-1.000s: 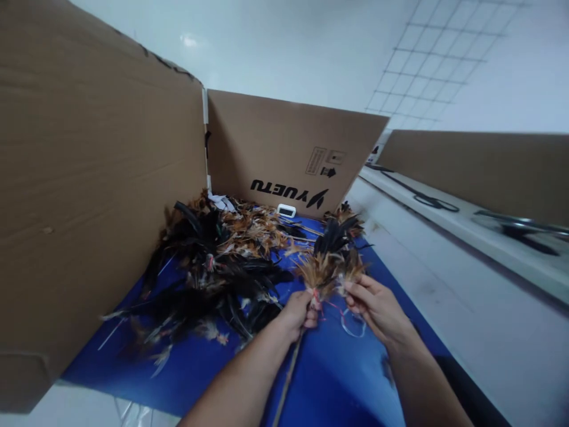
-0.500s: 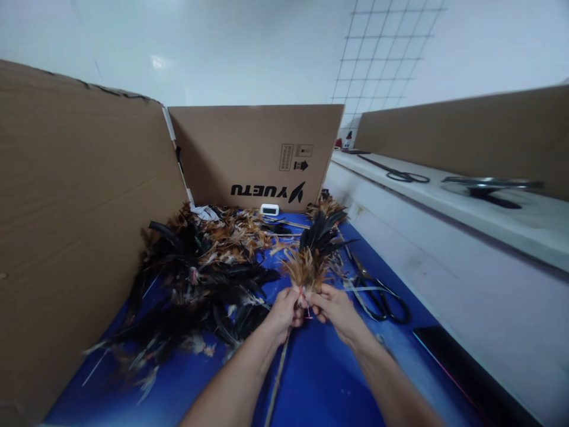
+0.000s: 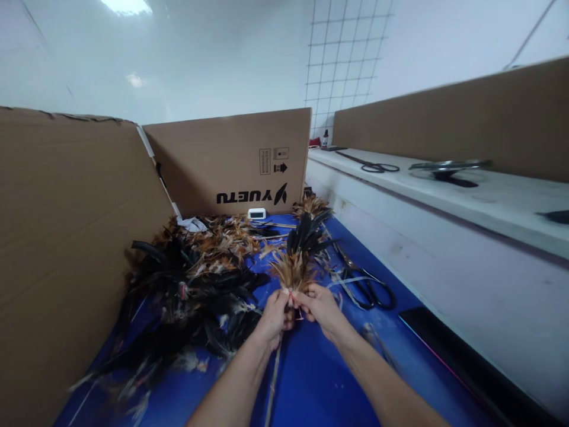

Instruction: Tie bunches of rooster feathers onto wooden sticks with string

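Feathers (image 3: 191, 284) lay on the tabletop (image 3: 317, 379) left of the feather duster (image 3: 292, 270), scissors (image 3: 361, 276) right, a cardboard panel (image 3: 217, 160) behind.

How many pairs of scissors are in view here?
2: one pair on the blue table, right of the right hand; a second pair on the white ledge. Others may be hidden under the feathers.

Left hand (image 3: 276, 314) and right hand (image 3: 319, 303) pinch the base of a brown-and-black feather bundle (image 3: 291, 270).
Thin red string (image 3: 291, 298) shows between the fingertips; a slim tan stick (image 3: 272, 382) runs down below the left hand over the blue-topped bench (image 3: 322, 379). Loose black feathers (image 3: 178, 308) lie to the left, black-handled metal scissors (image 3: 372, 292) to the right.
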Tool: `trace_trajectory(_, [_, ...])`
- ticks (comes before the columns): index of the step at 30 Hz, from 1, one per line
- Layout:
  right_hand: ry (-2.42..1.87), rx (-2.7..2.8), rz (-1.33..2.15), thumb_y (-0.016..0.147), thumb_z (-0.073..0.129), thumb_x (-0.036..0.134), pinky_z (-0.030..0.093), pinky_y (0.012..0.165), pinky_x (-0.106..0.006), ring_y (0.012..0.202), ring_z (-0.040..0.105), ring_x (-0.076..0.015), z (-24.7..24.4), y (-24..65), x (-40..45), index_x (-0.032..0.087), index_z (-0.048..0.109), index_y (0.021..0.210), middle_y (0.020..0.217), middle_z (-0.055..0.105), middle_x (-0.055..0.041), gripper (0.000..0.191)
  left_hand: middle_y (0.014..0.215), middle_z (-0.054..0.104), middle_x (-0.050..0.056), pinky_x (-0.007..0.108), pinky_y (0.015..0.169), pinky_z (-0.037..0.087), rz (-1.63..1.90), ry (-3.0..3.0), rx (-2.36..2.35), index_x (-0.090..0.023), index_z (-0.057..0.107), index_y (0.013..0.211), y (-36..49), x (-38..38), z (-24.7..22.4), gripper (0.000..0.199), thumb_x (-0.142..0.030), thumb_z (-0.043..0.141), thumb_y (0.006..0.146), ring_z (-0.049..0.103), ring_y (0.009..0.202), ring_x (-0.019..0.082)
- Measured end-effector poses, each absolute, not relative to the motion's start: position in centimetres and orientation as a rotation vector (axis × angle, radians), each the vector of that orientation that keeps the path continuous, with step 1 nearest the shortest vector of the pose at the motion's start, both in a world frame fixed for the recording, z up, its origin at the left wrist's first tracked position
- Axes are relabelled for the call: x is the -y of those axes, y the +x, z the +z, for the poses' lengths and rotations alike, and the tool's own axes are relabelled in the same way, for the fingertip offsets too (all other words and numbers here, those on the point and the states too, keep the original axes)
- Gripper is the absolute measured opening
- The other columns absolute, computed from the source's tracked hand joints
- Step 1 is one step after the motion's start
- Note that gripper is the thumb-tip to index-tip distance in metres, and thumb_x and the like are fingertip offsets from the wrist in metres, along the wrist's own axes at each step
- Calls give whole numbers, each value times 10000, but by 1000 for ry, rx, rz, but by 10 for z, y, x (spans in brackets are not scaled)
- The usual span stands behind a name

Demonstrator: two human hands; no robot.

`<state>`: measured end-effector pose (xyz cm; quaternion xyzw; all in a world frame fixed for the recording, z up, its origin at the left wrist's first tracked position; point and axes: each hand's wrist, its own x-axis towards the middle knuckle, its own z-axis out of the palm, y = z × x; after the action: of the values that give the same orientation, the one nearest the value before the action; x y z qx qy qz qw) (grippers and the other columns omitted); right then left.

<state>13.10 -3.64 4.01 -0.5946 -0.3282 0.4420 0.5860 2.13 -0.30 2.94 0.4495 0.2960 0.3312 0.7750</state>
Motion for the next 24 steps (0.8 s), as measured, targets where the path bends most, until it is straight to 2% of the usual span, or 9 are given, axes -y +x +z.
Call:
trace_trajectory(3, [-1388,748,1030,566,708,409,201,295,-165,327,279,-26,37,131,36,166,472,573,422,449,78,339,513,337,-83,137,324,109,705,954,-657,-143,457,723,22,2,29,419,-554,537,735,197,355,-3])
trace_trajectory(6, [-1421,802,986,577,691,438,201,310,-177,332,302,-38,33,132,34,170,474,570,430,459,73,344,490,313,-92,135,325,93,683,924,-671,-149,440,705,22,1,28,423,-554,565,714,195,349,-4])
trace_trajectory(12, [-1516,939,760,592,681,403,362,452,-219,488,484,-106,23,137,28,162,537,545,510,548,19,285,539,380,-76,129,326,85,691,829,-684,-148,431,718,22,-3,26,464,-558,636,645,193,353,-20])
trace_trajectory(15, [-1499,988,701,592,685,379,402,512,-224,581,535,-127,25,142,29,162,574,613,622,605,-7,244,550,386,-75,127,326,75,708,792,-676,-139,442,725,21,-4,27,466,-531,672,623,184,355,-26])
trace_trajectory(19, [-1480,1096,783,688,578,292,387,440,-193,541,541,-102,33,152,35,178,576,857,735,632,-10,203,629,466,-31,128,324,66,723,778,-661,-124,460,729,19,-5,32,456,-521,666,639,194,363,-33])
trace_trajectory(22, [-1507,1179,928,680,551,232,338,364,-171,456,502,-87,32,159,39,179,544,956,648,591,21,281,643,472,-25,126,326,63,722,767,-640,-128,456,718,17,-6,34,431,-500,662,655,197,366,-32])
trace_trajectory(24, [-1539,1228,966,695,542,260,318,342,-173,410,465,-85,28,161,39,166,541,950,573,545,40,272,645,469,-24,126,326,65,727,766,-631,-128,456,719,16,-8,34,419,-493,656,667,198,370,-30])
